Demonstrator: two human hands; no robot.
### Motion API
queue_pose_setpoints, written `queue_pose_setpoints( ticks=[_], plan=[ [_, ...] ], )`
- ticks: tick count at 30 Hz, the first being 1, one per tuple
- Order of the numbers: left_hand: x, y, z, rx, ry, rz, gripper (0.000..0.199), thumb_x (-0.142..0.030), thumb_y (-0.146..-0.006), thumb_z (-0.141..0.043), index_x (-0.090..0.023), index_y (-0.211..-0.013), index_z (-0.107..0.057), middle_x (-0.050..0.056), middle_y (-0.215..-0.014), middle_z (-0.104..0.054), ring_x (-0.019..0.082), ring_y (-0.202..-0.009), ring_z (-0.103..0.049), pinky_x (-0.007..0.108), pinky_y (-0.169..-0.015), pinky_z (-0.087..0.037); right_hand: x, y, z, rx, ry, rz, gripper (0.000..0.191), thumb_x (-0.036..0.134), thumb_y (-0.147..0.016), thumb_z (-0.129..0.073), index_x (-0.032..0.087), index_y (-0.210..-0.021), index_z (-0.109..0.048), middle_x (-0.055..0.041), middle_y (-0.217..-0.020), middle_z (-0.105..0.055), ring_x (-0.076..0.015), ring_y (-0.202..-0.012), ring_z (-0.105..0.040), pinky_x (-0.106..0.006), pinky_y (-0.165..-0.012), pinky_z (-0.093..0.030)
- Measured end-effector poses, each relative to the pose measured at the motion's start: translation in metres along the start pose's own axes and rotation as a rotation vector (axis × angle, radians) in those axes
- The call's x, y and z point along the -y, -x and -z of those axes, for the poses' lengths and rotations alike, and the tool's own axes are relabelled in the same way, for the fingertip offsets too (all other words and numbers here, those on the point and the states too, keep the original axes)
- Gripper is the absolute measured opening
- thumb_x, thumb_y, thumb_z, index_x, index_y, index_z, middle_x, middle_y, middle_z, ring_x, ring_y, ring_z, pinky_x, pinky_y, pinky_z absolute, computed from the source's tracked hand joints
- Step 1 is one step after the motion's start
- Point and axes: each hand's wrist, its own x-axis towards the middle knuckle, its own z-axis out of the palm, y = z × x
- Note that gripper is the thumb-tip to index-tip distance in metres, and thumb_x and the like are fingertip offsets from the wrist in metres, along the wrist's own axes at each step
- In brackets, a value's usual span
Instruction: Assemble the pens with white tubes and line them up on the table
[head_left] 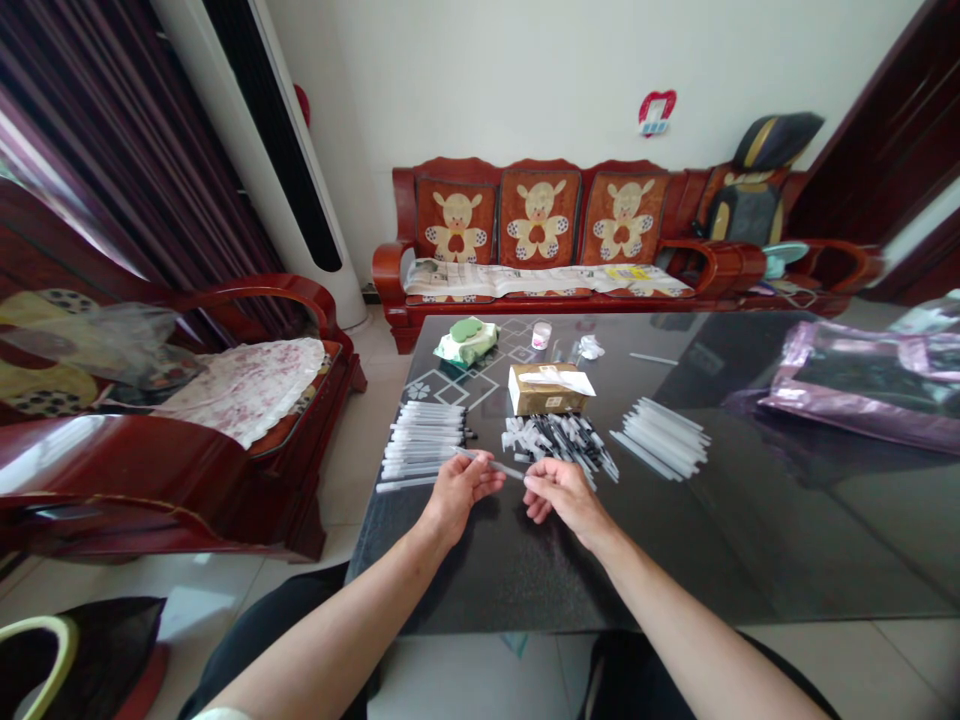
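Between my two hands a slim translucent pen (507,469) lies roughly level above the dark table. My left hand (459,490) has its thumb and fingers closed on the pen's left part. My right hand (561,492) pinches its right end, so the tip is hidden by the fingers. Beside my left hand lies a row of pale pens (424,440) with dark ends. Just beyond the hands is a loose heap of clear and black pen parts (559,440). Right of that heap lies a stack of white translucent tubes (664,438).
A tissue box (550,388) stands behind the heap. Farther back are a green wipes pack (466,343), a small white tub (541,335), crumpled tissue (591,347) and a single thin stick (653,359). A purple-edged clear bag (862,390) covers the table's right side.
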Motion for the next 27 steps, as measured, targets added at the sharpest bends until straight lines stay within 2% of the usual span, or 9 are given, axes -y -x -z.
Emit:
queue_pose_setpoints(
  ticks=[6, 12, 17, 20, 24, 27],
  plan=[
    [-0.0009, 0.0009, -0.0008, -0.005, 0.0, 0.005, 0.021, -0.025, -0.076, -0.068, -0.01, -0.088, -0.059, 0.009, -0.076, -0.068, 0.016, -0.07, -0.067, 0.026, -0.068, -0.054, 0.001, 0.0013, -0.0027, 0.008, 0.013, -0.067, 0.043, 0.054, -0.083, -0.046, 0.012, -0.081, -0.057, -0.0035, -0.054, -0.062, -0.014, -0.04, -0.059, -0.021, -0.035, -0.045],
    [-0.0023, 0.0008, -0.0014, -0.019, -0.008, 0.006, 0.02, -0.024, -0.077, -0.067, -0.009, -0.088, -0.059, 0.01, -0.077, -0.068, 0.016, -0.07, -0.067, 0.026, -0.067, -0.055, 0.0039, 0.0021, -0.0006, 0.012, 0.014, -0.017, 0.034, 0.045, -0.075, -0.061, 0.013, -0.088, -0.056, -0.0012, -0.059, -0.064, -0.014, -0.045, -0.061, -0.023, -0.039, -0.048],
    [-0.0015, 0.0009, -0.0012, 0.001, -0.003, 0.006, 0.022, -0.026, -0.076, -0.068, -0.009, -0.088, -0.059, 0.01, -0.079, -0.069, 0.016, -0.071, -0.067, 0.026, -0.068, -0.054, 0.0018, 0.0017, -0.0017, 0.025, 0.013, -0.048, 0.039, 0.051, -0.081, -0.051, 0.013, -0.08, -0.058, -0.0026, -0.055, -0.063, -0.0138, -0.041, -0.059, -0.022, -0.036, -0.046],
    [-0.0016, 0.0006, -0.0006, -0.002, 0.0, 0.003, 0.022, -0.026, -0.076, -0.068, -0.009, -0.088, -0.06, 0.01, -0.079, -0.069, 0.016, -0.071, -0.067, 0.026, -0.068, -0.054, 0.0017, 0.0017, -0.002, 0.015, -0.001, -0.076, 0.045, 0.055, -0.083, -0.045, 0.012, -0.083, -0.058, -0.0032, -0.054, -0.063, -0.0137, -0.04, -0.059, -0.022, -0.035, -0.045],
    [-0.0024, 0.0006, -0.0011, -0.018, 0.0, 0.009, 0.021, -0.024, -0.075, -0.068, -0.009, -0.087, -0.06, 0.01, -0.078, -0.068, 0.017, -0.07, -0.067, 0.026, -0.067, -0.055, 0.004, 0.0025, -0.001, 0.003, 0.009, -0.027, 0.038, 0.049, -0.077, -0.058, 0.013, -0.09, -0.057, -0.0014, -0.058, -0.064, -0.0138, -0.043, -0.06, -0.022, -0.038, -0.047],
    [-0.0031, 0.0013, -0.0024, -0.021, 0.005, 0.015, 0.021, -0.024, -0.075, -0.069, -0.01, -0.087, -0.06, 0.01, -0.076, -0.068, 0.017, -0.069, -0.067, 0.027, -0.067, -0.055, 0.0041, 0.0026, -0.0011, 0.009, 0.016, -0.024, 0.036, 0.048, -0.077, -0.058, 0.014, -0.086, -0.057, -0.001, -0.057, -0.064, -0.0134, -0.043, -0.06, -0.021, -0.038, -0.046]
  ],
)
